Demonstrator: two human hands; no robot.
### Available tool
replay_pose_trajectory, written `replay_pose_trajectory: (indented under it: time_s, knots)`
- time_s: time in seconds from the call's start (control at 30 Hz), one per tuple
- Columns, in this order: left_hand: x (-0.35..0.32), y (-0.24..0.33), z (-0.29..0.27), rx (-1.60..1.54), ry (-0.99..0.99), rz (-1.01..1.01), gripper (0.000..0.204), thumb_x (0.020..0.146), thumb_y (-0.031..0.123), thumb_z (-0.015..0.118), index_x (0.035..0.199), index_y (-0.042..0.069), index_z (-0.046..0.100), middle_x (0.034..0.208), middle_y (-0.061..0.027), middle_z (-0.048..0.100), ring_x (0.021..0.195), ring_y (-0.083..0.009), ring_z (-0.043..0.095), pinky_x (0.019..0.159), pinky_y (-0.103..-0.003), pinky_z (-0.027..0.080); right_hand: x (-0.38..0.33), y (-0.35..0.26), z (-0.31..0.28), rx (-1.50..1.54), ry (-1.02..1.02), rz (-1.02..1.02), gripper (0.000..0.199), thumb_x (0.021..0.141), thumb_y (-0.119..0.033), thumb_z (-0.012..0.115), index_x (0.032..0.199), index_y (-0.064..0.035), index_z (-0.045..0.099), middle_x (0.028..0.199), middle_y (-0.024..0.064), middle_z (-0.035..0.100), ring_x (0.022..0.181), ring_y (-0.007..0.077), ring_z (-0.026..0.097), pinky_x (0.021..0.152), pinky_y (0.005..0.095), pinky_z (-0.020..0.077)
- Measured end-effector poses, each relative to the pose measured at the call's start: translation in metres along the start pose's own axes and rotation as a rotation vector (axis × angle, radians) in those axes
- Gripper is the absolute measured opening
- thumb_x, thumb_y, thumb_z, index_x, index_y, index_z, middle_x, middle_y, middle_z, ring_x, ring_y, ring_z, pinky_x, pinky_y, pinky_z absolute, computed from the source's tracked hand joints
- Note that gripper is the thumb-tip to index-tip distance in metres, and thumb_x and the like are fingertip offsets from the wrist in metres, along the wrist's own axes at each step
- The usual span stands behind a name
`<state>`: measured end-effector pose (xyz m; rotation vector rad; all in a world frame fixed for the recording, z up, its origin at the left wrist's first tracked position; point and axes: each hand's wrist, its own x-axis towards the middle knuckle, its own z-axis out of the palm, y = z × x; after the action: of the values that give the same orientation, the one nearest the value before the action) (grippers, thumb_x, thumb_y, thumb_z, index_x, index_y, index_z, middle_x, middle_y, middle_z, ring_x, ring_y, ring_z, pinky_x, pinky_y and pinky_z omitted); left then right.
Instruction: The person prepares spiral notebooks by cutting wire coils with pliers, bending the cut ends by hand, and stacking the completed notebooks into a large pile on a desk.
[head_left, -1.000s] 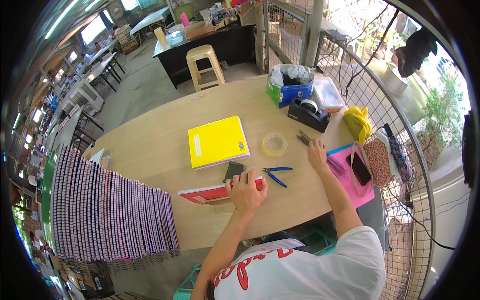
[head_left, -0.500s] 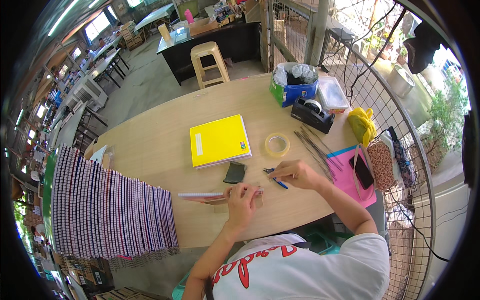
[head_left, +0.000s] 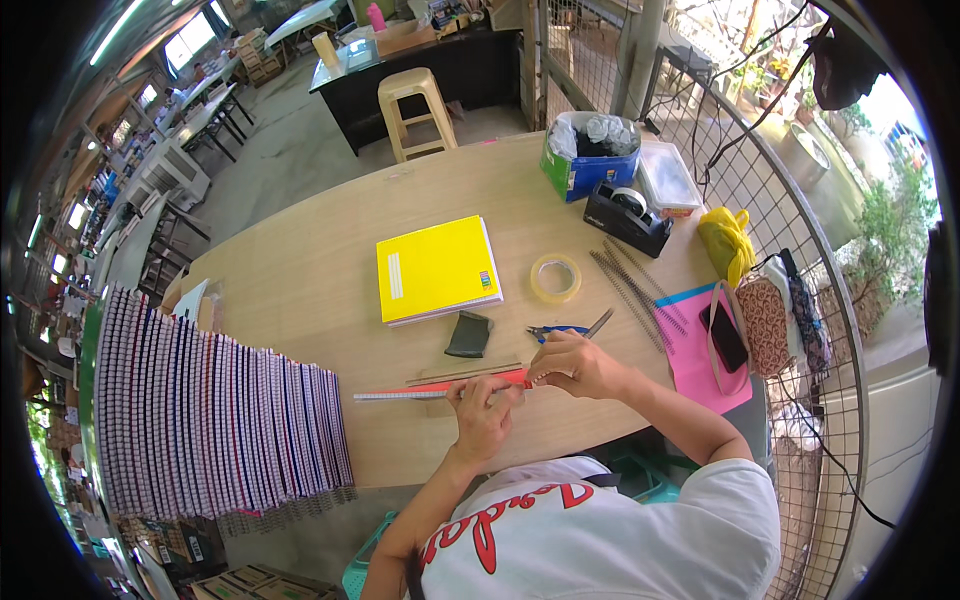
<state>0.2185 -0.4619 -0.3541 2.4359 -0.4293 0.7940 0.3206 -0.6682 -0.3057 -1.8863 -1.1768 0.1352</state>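
Observation:
A thin red notebook [head_left: 440,388] is held on edge over the wooden table [head_left: 300,270], near its front edge. My left hand [head_left: 482,412] grips it from below at the middle. My right hand [head_left: 572,364] pinches its right end. Blue-handled scissors [head_left: 568,330] lie just beyond my right hand. A dark grey flat piece [head_left: 469,334] rests close behind the notebook, and a yellow notebook [head_left: 436,268] lies farther back.
A long row of spiral-bound notebooks [head_left: 215,410] fills the table's left. A tape roll [head_left: 555,278], black spiral wires [head_left: 632,290], a tape dispenser [head_left: 628,218], a blue box [head_left: 588,160], a pink sheet [head_left: 702,360] with a phone [head_left: 725,336] and a wire fence [head_left: 790,230] lie right.
The red notebook went from lying flat to being held on edge. My right hand came back from the far right of the table to the notebook's right end.

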Motion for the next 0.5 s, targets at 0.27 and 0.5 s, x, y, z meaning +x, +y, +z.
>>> replay_pose_trajectory:
  time_s: [0.27, 0.5]
  knots:
    - [0.022, 0.005, -0.006, -0.01, 0.014, -0.074, 0.021, 0.076, 0.006, 0.075, 0.091, 0.019, 0.07, 0.086, 0.0031, 0.059, 0.082, -0.0178, 0.056, 0.083, -0.039, 0.031, -0.009, -0.002, 0.006, 0.07, -0.006, 0.086, 0.016, 0.082, -0.006, 0.074, 0.097, -0.007, 0.07, 0.095, 0.0049, 0.069, 0.098, 0.0283, 0.062, 0.083, 0.0416, 0.0479]
    - [0.022, 0.006, -0.005, -0.075, -0.008, -0.133, 0.019, 0.079, 0.008, 0.074, 0.095, 0.016, 0.068, 0.089, 0.0016, 0.06, 0.087, -0.0193, 0.058, 0.083, -0.041, 0.032, -0.011, -0.014, 0.015, 0.003, -0.056, 0.292, 0.034, 0.085, -0.011, 0.073, 0.115, -0.0053, 0.058, 0.1, 0.0147, 0.063, 0.09, 0.0396, 0.063, 0.072, 0.0462, 0.0519]
